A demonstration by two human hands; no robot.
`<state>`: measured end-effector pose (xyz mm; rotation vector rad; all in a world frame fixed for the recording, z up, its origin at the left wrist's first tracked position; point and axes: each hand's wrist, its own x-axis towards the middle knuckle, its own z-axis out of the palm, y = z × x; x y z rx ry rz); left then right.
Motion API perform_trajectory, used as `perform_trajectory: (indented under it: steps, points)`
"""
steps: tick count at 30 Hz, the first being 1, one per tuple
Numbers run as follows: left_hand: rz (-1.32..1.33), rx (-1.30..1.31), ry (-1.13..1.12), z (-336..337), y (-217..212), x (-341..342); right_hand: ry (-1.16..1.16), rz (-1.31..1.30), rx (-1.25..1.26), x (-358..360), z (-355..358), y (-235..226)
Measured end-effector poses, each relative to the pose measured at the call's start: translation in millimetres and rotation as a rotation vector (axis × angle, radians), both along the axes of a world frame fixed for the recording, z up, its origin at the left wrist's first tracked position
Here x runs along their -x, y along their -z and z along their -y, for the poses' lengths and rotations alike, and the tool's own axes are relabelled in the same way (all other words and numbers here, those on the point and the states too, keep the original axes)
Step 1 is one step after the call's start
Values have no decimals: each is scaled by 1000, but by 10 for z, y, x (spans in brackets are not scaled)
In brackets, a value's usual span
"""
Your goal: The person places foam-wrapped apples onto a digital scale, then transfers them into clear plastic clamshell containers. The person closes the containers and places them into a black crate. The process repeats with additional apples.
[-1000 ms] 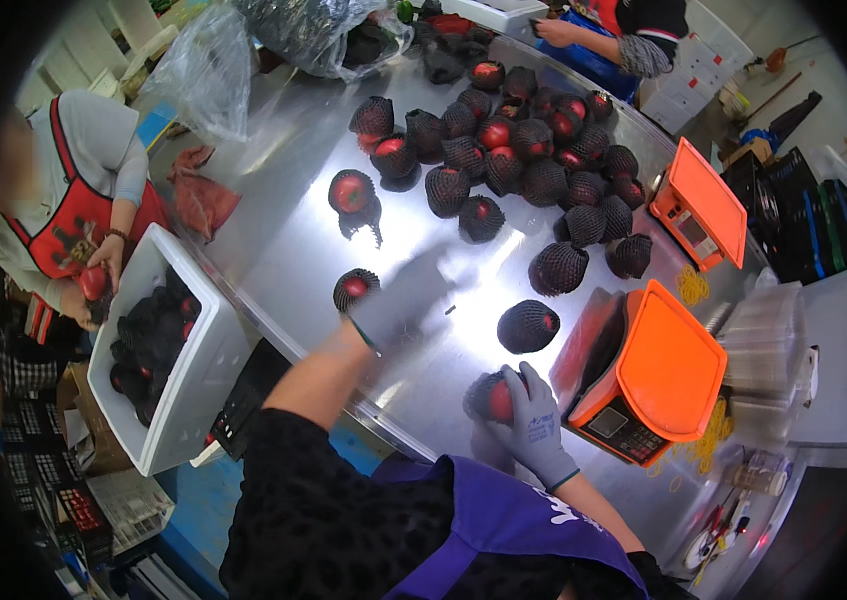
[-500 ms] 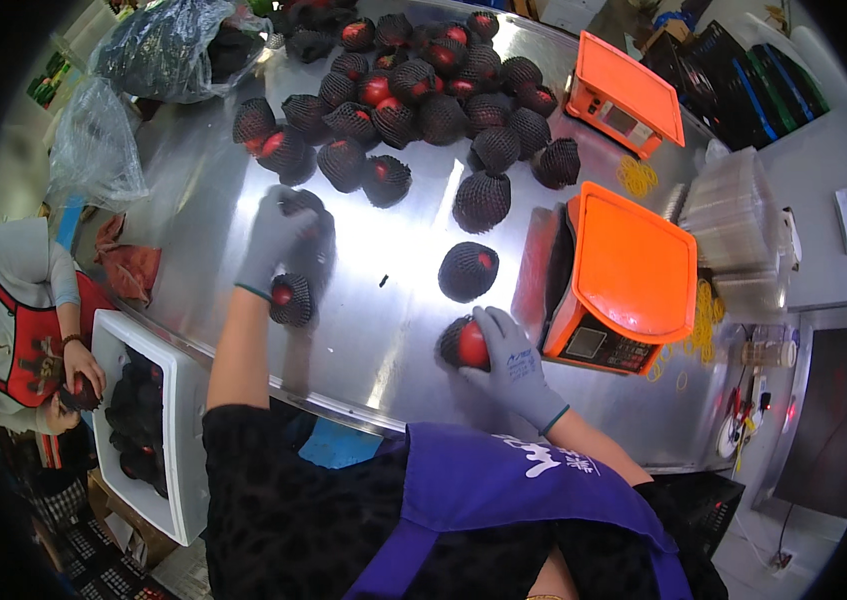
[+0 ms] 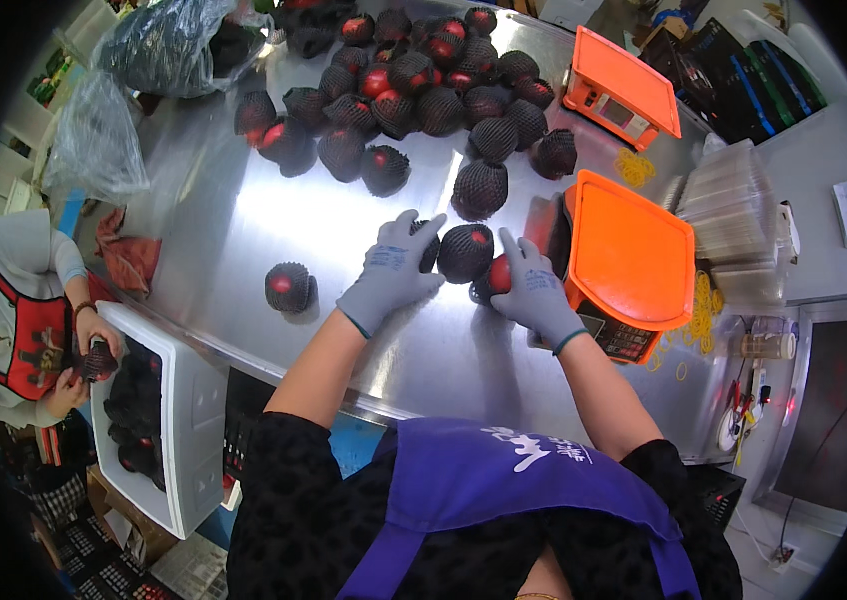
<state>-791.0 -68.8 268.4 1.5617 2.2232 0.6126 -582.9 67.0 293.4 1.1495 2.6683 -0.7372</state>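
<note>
1. Gloved hands meet mid-table: the left hand (image 3: 393, 270), over at the far-left fruit's side half a second ago, has swung inward with a black-netted fruit.
2. That left fruit (image 3: 427, 245) sits partly hidden between its bent fingers and thumb, which are parted only by the fruit's width.
3. The right hand (image 3: 535, 290) has moved forward, its fingers and thumb curved around a right fruit (image 3: 500, 275), red skin showing above the net.
4. Between them stands the middle fruit (image 3: 465, 253), netted and touched by neither hand as far as can be told; the three now form a close row on the metal table (image 3: 203, 240), apparently gathered as one group.
5. Unmoved, a lone fruit (image 3: 287, 287) rests well apart at left, while the larger pile (image 3: 413, 90) lies beyond.
6. An orange scale (image 3: 633, 250) stands just beside the right hand; at far left, a co-worker (image 3: 38, 340) handles another netted fruit (image 3: 98, 360).
</note>
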Motion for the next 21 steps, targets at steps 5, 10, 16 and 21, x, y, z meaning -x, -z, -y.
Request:
perform_trajectory:
  steps: [5, 10, 16, 21]
  points:
    - [5, 2, 40, -300, 20, -5, -170, -122, 108, 40, -334, 32]
    - [299, -210, -8, -158, 227, 214, -105, -345, 397, -67, -157, 243]
    - [174, -467, 204, -415, -828, -104, -28, -532, 314, -680, -20, -900]
    - [18, -656, 328, -931, -1228, -959, -196, -422, -220, -1510, -542, -1499]
